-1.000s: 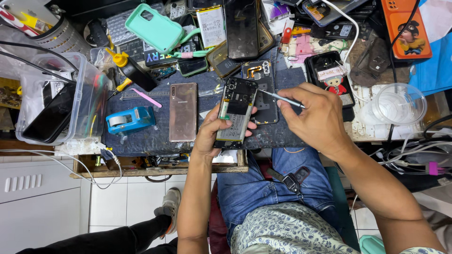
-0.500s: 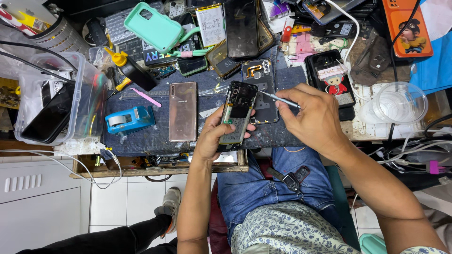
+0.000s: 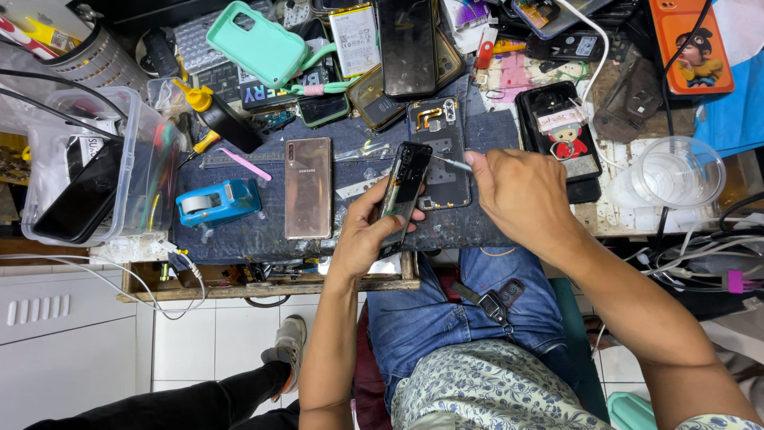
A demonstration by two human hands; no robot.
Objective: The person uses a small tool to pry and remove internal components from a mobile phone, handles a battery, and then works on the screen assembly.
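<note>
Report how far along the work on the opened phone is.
Done: the phone is open, its insides bare, and a back cover lies apart on the mat. In hand: the left hand grips the phone, tilted on edge, while the right hand points a thin metal tool at its upper part. Left: it remains unclosed.

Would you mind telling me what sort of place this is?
Most likely a phone repair bench. The left hand holds an opened phone while the right hand works on it with a thin tool, amid loose phones, cases and a battery.
</note>
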